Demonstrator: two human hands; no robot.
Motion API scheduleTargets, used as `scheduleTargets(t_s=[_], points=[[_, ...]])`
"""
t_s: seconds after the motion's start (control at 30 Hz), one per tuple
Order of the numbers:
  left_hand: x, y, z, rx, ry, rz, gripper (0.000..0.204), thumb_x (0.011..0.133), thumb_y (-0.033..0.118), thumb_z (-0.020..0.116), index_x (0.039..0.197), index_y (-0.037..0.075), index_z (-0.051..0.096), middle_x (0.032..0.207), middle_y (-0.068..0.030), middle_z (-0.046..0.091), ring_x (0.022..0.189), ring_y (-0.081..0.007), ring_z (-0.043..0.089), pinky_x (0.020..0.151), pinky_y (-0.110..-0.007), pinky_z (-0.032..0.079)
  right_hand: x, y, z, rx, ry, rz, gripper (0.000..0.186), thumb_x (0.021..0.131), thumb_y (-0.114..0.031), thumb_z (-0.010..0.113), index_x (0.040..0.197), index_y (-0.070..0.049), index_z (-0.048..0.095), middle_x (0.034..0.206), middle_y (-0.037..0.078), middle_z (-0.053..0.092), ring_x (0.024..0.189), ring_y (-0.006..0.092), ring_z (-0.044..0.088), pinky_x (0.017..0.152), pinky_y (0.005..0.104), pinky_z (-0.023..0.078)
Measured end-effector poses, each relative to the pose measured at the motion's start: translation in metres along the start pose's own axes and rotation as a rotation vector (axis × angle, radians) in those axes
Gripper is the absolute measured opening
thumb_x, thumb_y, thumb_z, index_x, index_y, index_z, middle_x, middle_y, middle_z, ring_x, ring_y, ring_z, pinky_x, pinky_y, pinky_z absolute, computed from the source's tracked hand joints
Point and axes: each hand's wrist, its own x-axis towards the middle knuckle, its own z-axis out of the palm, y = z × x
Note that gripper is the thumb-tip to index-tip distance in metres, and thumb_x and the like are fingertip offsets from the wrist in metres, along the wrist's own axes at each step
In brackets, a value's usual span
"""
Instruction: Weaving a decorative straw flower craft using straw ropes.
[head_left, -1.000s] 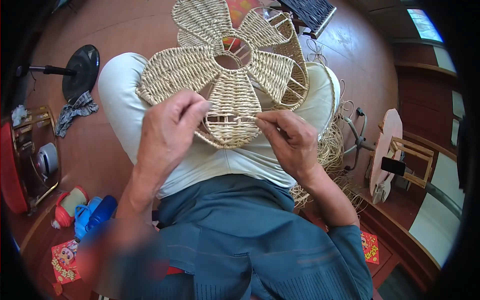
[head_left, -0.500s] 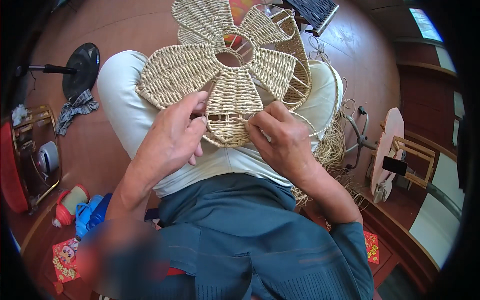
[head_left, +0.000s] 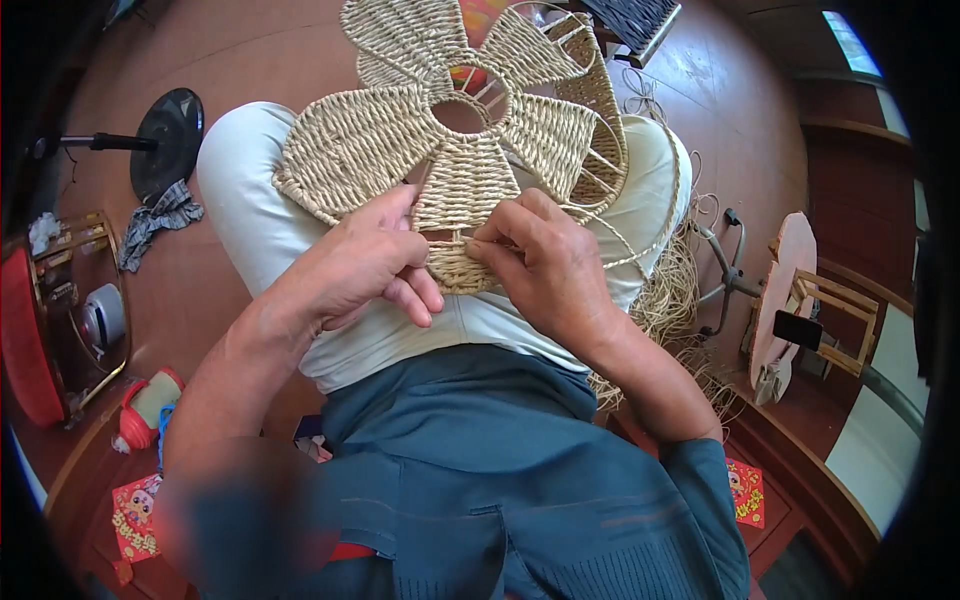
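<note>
A tan woven straw piece with flower-petal panels round an open centre (head_left: 355, 145) rests on my lap. Its lower petal (head_left: 465, 185) has a narrow gap crossed by bare spokes near the bottom. My left hand (head_left: 370, 260) grips that petal's left edge with thumb and forefinger, its lower fingers loosely extended. My right hand (head_left: 545, 260) pinches straw cord at the gap, fingertips against the weave. A straw cord (head_left: 630, 250) trails from there across my right leg.
Loose straw strands (head_left: 660, 300) pile at my right, beside a metal base (head_left: 725, 280) and a board with wooden frame (head_left: 775, 300) carrying a phone. At left are a black round base (head_left: 165, 140), a cloth (head_left: 155, 225), a red-seated item (head_left: 30, 330) and containers (head_left: 145, 410).
My right hand has moved left along the petal's gap. My left hand has shifted slightly right, with its lower fingers stretched out further. The cord now loops out to the right.
</note>
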Motion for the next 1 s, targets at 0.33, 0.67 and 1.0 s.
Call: scheduleTargets(t_s=[0.33, 0.67, 1.0], points=[[0.000, -0.008, 0.010, -0.015, 0.146, 0.089, 0.058, 0.096, -0.005, 0.045, 0.155, -0.007, 0.043, 0.115, -0.0123, 0.066, 0.063, -0.0111, 0.065, 0.050, -0.026, 0.059, 0.002, -0.003, 0.003, -0.102, 0.042, -0.073, 0.011, 0.095, -0.016, 0.078, 0.104, -0.013, 0.071, 0.097, 0.009, 0.065, 0.091, 0.0328, 0.068, 0.081, 0.0478, 0.053], [0.001, -0.014, 0.003, -0.067, 0.049, 0.158, 0.079, 0.099, -0.004, 0.048, 0.171, -0.010, 0.016, 0.119, -0.0142, 0.060, 0.066, -0.0124, 0.063, 0.047, -0.025, 0.051, 0.013, -0.004, 0.016, -0.115, 0.067, -0.207, 0.008, 0.095, -0.017, 0.077, 0.102, -0.017, 0.074, 0.094, 0.005, 0.068, 0.092, 0.0288, 0.069, 0.085, 0.0445, 0.051], [-0.022, -0.017, 0.029, 0.767, 0.542, 0.739, 0.048, 0.104, 0.006, 0.068, 0.151, 0.001, 0.060, 0.111, -0.0053, 0.065, 0.074, -0.0090, 0.061, 0.063, -0.026, 0.050, 0.028, -0.021, -0.005, 0.418, -0.041, 0.060, 0.012, 0.101, -0.020, 0.076, 0.107, -0.010, 0.075, 0.099, 0.008, 0.073, 0.096, 0.0275, 0.073, 0.088, 0.0399, 0.053]])
